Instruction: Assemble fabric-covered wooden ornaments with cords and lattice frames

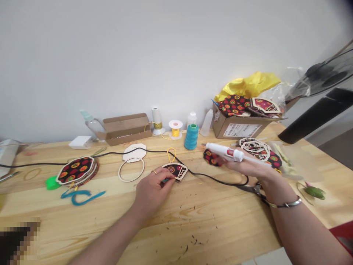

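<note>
My left hand [153, 189] pinches the lower left edge of a fan-shaped piece [180, 171] with a pale wooden frame and dark patterned cloth. A yellow loop [171, 154] sticks up from the back of that piece. To the right, my right hand [245, 165] is wrapped round a white pen-like tool [224, 151], held above the table with its tip to the left. Beneath the tool lies a dark patterned cloth piece [210, 157]. A black cord [215, 179] runs past the fan-shaped piece and under my right hand.
A stack of framed patterned pieces [77, 171] and a wooden ring [119, 173] lie left. Along the wall stand an open brown box [128, 134], a teal thread cone [191, 138] and a full carton [234, 127]. Dark scissors [256, 188] lie by my right wrist.
</note>
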A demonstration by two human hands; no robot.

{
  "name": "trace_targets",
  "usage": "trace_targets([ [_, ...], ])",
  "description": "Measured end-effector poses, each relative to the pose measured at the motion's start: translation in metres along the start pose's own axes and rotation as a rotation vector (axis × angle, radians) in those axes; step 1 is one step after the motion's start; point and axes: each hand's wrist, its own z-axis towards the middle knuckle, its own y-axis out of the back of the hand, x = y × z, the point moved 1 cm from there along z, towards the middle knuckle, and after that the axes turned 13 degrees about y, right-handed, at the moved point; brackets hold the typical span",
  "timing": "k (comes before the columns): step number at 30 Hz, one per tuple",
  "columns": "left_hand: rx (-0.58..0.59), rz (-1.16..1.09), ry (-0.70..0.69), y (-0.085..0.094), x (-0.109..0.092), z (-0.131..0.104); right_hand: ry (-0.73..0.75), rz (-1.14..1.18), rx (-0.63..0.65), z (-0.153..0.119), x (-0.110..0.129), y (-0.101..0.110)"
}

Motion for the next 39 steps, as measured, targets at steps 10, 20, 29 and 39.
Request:
trace_targets([
  [10, -0.008, -0.017, -0.052, 0.001, -0.001, -0.002, 0.289, 0.045, 0.271, 0.006, 0.047, -0.015],
  [20, -0.018, -0.054, -0.072, -0.001, -0.001, -0.002, 0.471, -0.030, 0.284, -0.002, 0.022, -0.056],
  [29, -0.034, -0.031, -0.066, -0.002, -0.001, -0.003, 0.378, -0.038, 0.373, -0.005, 0.014, -0.055],
  [39, -0.037, -0.028, -0.054, -0.002, -0.001, -0.003, 0.321, -0.033, 0.405, -0.003, 0.023, -0.054],
])
